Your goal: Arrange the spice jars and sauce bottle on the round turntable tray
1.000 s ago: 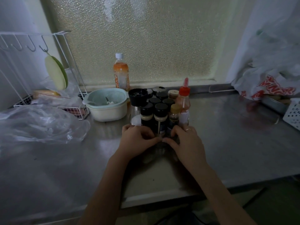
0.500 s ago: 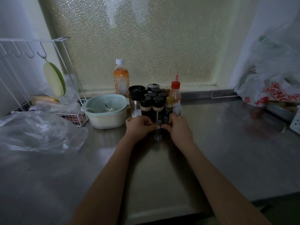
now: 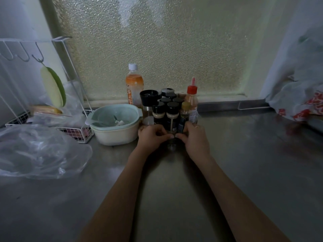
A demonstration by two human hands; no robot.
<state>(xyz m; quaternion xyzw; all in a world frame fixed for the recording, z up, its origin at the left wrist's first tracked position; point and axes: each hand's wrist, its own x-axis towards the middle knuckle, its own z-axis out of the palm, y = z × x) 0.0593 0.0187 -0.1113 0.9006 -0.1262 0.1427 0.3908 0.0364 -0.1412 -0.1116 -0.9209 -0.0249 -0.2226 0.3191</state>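
Note:
Several dark-capped spice jars (image 3: 171, 116) stand packed together at the back of the steel counter, with a black-topped grinder (image 3: 148, 105) on their left and a red-capped sauce bottle (image 3: 191, 100) on their right. The turntable tray (image 3: 172, 143) under them is clear and mostly hidden by my hands. My left hand (image 3: 152, 137) grips its front left rim. My right hand (image 3: 194, 138) grips its front right rim, and the thumbs nearly meet in front.
A pale green colander in a cream bowl (image 3: 115, 124) stands just left of the jars. An orange drink bottle (image 3: 133, 84) stands behind. A wire rack (image 3: 73, 131) and clear plastic bag (image 3: 40, 151) lie at left. A red-and-white bag (image 3: 300, 105) sits at right.
Both hands have pushed the tray with its jars away from me, toward the window at the back of the counter. My arms are now stretched out.

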